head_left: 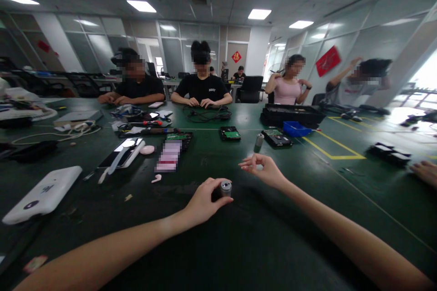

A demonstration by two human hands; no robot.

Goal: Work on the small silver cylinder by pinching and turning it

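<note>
The left hand (pixel 202 203) curls thumb and finger around a small metal cylinder (pixel 226 193) on the green table (pixel 273 254). The right hand (pixel 264 168) hovers to its right, fingers bent, near a second cylinder (pixel 259 140). Farther right lies a blue tray (pixel 296 128); near left, a white case (pixel 44 194).

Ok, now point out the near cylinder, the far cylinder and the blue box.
Near cylinder (pixel 226 186): head view, on its top face.
Far cylinder (pixel 259 141): head view, on its side.
Blue box (pixel 295 131): head view, on its front wall.
</note>
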